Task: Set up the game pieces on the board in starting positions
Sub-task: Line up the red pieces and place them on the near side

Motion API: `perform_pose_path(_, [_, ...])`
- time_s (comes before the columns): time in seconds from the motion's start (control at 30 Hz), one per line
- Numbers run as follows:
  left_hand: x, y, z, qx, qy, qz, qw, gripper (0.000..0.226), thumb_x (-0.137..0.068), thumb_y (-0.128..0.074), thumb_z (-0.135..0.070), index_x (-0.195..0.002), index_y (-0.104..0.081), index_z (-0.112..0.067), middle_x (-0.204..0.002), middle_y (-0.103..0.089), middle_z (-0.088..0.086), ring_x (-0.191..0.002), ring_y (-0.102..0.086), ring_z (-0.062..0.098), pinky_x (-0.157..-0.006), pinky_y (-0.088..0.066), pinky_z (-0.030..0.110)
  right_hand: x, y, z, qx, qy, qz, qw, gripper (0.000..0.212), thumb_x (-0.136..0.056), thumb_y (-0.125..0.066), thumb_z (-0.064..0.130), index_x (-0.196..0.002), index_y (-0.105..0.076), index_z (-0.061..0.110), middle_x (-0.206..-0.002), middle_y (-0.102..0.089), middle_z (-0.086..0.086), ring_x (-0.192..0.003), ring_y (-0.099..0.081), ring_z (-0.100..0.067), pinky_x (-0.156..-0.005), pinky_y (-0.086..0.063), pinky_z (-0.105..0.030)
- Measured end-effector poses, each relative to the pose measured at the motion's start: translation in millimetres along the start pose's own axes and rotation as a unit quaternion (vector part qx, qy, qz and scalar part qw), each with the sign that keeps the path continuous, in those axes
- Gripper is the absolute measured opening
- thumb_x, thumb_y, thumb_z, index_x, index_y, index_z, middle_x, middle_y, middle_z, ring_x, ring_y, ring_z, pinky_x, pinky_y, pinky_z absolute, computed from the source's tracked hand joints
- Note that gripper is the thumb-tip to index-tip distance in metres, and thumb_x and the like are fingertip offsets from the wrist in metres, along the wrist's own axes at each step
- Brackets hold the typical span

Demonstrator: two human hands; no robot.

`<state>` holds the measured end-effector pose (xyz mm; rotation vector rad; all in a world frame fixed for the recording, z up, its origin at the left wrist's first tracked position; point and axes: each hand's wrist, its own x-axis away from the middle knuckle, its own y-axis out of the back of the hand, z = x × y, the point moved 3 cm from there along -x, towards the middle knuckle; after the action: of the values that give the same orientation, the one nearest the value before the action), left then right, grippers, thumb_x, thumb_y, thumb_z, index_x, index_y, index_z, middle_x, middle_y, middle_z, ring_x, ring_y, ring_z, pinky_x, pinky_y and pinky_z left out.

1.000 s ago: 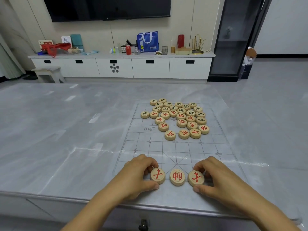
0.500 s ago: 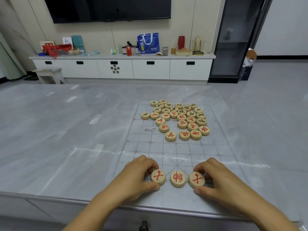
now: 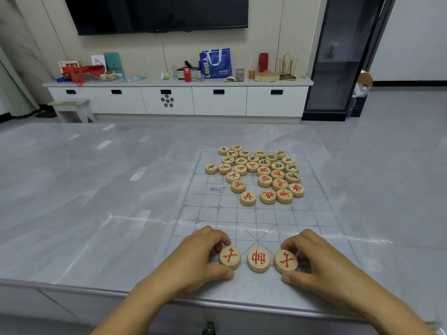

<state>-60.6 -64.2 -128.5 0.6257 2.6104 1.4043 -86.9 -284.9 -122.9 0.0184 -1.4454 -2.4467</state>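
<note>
A clear grid board [image 3: 217, 213] lies on the grey table. Three round wooden pieces with red characters stand in a row on its near edge. My left hand [image 3: 200, 257] grips the left piece [image 3: 230, 257] between thumb and fingers. My right hand [image 3: 314, 259] grips the right piece [image 3: 285, 260] the same way. The middle piece [image 3: 258, 259] stands free between them. A heap of several more pieces [image 3: 258, 172], red and dark lettered, covers the far half of the board.
The table's near edge [image 3: 96, 286] runs just below my wrists. Beyond the table stand a white low cabinet [image 3: 179, 100] with clutter on top, a small stool [image 3: 72, 108] and a dark glass cabinet [image 3: 338, 56].
Both hands stay on the two outer pieces. The camera has tipped slightly, so the scene sits a little lower in the frame.
</note>
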Motion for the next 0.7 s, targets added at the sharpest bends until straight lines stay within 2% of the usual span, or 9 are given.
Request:
perform_pose_path(0.13, [-0.1,1.5,2.9,0.032,-0.002,-0.015,0.999,0.035,-0.076,-0.069,-0.044,-0.102,-0.046,-0.039,-0.097,-0.051,-0.016,-0.087,-0.049,0.003,-0.075,-0.040,0.011,-0.8,1.4,-1.5,-0.016,-0.003,0.008,1.000,0.041,-0.078,-0.062,0.051,-0.113,-0.042,0.041,-0.108,-0.043,0.021,-0.099,-0.049,-0.001,-0.091,-0.045,-0.021])
perform_pose_path(0.23, [-1.6,5.3,6.6,0.061,0.010,-0.052,0.997,0.027,-0.077,-0.065,-0.046,-0.098,-0.049,-0.038,-0.094,-0.055,-0.011,-0.086,-0.052,0.007,-0.076,-0.044,0.018,-2.3,5.0,-3.0,-0.040,-0.007,-0.005,0.999,0.032,-0.082,-0.055,0.053,-0.109,-0.040,0.044,-0.101,-0.047,0.023,-0.092,-0.051,0.000,-0.081,-0.045,-0.018])
perform_pose_path(0.33, [-5.7,11.0,9.6,0.067,0.028,-0.101,0.992,0.024,-0.083,-0.058,-0.045,-0.102,-0.052,-0.032,-0.094,-0.056,-0.010,-0.086,-0.054,0.007,-0.072,-0.044,0.017,-7.4,13.5,-7.5,-0.075,-0.020,-0.051,0.996,0.030,-0.084,-0.050,0.051,-0.111,-0.046,0.040,-0.099,-0.053,0.017,-0.089,-0.053,-0.003,-0.076,-0.046,-0.019])
perform_pose_path(0.47, [-14.1,20.3,13.7,0.064,0.044,-0.167,0.983,0.016,-0.088,-0.053,-0.040,-0.101,-0.051,-0.032,-0.096,-0.056,-0.009,-0.087,-0.053,0.004,-0.069,-0.042,0.012,-20.3,28.6,-19.3,-0.113,-0.039,-0.141,0.983,0.037,-0.087,-0.050,0.043,-0.120,-0.051,0.026,-0.100,-0.054,0.014,-0.088,-0.053,-0.001,-0.068,-0.042,-0.015])
perform_pose_path(0.53, [-18.4,23.2,15.1,0.069,0.051,-0.184,0.979,0.016,-0.088,-0.054,-0.038,-0.102,-0.051,-0.030,-0.098,-0.056,-0.009,-0.087,-0.052,0.003,-0.068,-0.040,0.010,-25.5,34.5,-24.9,-0.135,-0.055,-0.177,0.973,0.038,-0.089,-0.051,0.039,-0.123,-0.050,0.021,-0.104,-0.055,0.008,-0.089,-0.052,-0.003,-0.069,-0.040,-0.014])
perform_pose_path(0.6, [-22.5,24.9,15.9,0.070,0.056,-0.192,0.977,0.017,-0.088,-0.055,-0.035,-0.104,-0.051,-0.029,-0.100,-0.055,-0.009,-0.087,-0.052,0.002,-0.067,-0.039,0.009,-28.9,38.0,-28.8,-0.159,-0.070,-0.198,0.965,0.038,-0.090,-0.052,0.034,-0.125,-0.049,0.019,-0.109,-0.056,0.004,-0.094,-0.053,-0.009,-0.073,-0.040,-0.021])
perform_pose_path(0.7, [-29.5,24.4,17.0,0.062,0.063,-0.190,0.978,0.022,-0.089,-0.056,-0.031,-0.110,-0.052,-0.026,-0.104,-0.053,-0.010,-0.087,-0.051,0.001,-0.068,-0.039,0.009,-33.7,39.0,-31.8,-0.166,-0.083,-0.206,0.961,0.037,-0.091,-0.053,0.028,-0.127,-0.047,0.019,-0.112,-0.054,0.006,-0.100,-0.051,-0.012,-0.080,-0.039,-0.024])
